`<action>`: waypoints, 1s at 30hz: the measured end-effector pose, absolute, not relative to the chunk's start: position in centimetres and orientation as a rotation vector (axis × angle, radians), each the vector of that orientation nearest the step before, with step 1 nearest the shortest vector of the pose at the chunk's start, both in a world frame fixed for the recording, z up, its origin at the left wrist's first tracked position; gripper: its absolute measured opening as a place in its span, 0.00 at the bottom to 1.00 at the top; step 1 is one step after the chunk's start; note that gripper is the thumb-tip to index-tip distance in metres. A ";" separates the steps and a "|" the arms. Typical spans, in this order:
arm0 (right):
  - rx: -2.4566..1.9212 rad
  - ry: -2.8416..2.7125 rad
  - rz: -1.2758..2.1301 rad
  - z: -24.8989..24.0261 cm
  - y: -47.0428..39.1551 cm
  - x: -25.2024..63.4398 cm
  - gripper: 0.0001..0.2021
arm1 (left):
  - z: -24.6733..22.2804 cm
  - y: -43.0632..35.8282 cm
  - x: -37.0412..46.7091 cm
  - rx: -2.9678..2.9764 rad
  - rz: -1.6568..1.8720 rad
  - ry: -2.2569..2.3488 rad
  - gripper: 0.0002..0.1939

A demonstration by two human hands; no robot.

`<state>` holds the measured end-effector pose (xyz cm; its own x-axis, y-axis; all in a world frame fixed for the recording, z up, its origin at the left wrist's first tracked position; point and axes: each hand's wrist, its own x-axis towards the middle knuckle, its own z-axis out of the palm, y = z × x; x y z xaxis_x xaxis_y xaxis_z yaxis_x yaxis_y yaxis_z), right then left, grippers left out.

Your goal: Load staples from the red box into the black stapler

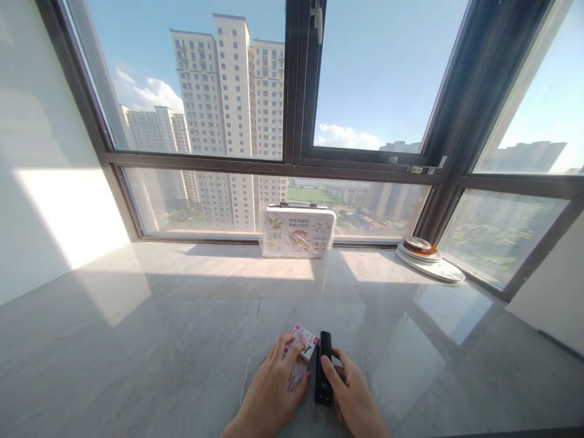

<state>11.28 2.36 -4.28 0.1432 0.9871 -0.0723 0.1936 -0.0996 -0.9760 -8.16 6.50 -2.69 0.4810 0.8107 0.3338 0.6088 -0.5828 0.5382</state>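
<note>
My left hand [277, 384] is closed around small pink-and-white boxes, with its fingers lying over their tops. The upper box [309, 344] has a dark picture printed on it, and a second box [297, 372] shows partly below it, between finger and thumb. Close to their right side, a black stapler [323, 371] stands lengthwise, pointing away from me. My right hand [349, 386] grips it from the right, thumb on its near side and fingers behind. Both hands are low in the view, just above or on the grey marble-patterned surface; whether the boxes touch it is hidden.
A white printed carry case [298, 232] in clear plastic stands against the window. Stacked plates [429, 258] lie at the right back corner. Dark window frames [205, 163] border the sill surface [150, 347], with white walls at both sides.
</note>
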 end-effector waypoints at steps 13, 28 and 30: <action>-1.062 -1.419 1.447 -3.2 6.5 -0.5 0.37 | -5.1 7.6 -17.5 2.264 1.061 1.676 0.20; -1.120 -1.252 1.375 -3.7 8.0 -5.1 0.37 | -3.2 8.3 -21.5 2.228 1.247 1.771 0.21; -1.179 -1.158 1.330 -3.8 7.9 -5.0 0.39 | -2.6 6.1 -21.2 2.196 1.303 1.747 0.22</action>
<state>-4.99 7.92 -3.84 -0.0526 0.9965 -0.0656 -0.0718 -0.0693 -0.9950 -21.18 6.13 -2.60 0.0082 0.8213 0.5705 0.7812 -0.3613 0.5090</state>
